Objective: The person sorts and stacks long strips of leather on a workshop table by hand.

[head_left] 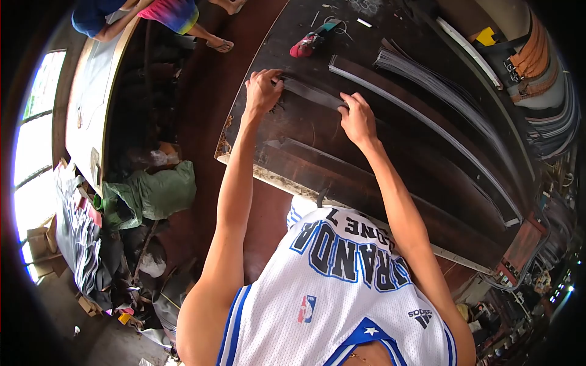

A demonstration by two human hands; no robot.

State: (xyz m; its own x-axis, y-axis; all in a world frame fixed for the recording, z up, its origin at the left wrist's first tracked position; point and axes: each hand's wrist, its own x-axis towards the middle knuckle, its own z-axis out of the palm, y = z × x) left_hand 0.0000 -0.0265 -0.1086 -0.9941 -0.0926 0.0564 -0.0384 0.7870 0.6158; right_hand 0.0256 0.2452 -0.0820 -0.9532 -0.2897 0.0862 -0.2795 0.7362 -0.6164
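Note:
Both hands are over a dark table. My left hand [264, 93] is closed, its fingers pinched on the far-left end of a flat dark strip [310, 91]. My right hand [359, 120] is at the same strip further right, thumb and fingertips closed at its edge. The strip lies lengthwise between the hands and runs on to the right, where it blends into the table. Beyond it lie a neat stack of long dark strips with pale edges [421, 137] and a looser, fanned bundle of strips [436, 76].
The dark tabletop [293, 131] has a worn front edge. A red-and-teal item [308, 44] and a white stick [364, 22] lie at its far side. Rolled materials [537, 67] stand right. A green sack [165, 192] and piled scraps fill the left floor. Another person's leg [201, 32] shows.

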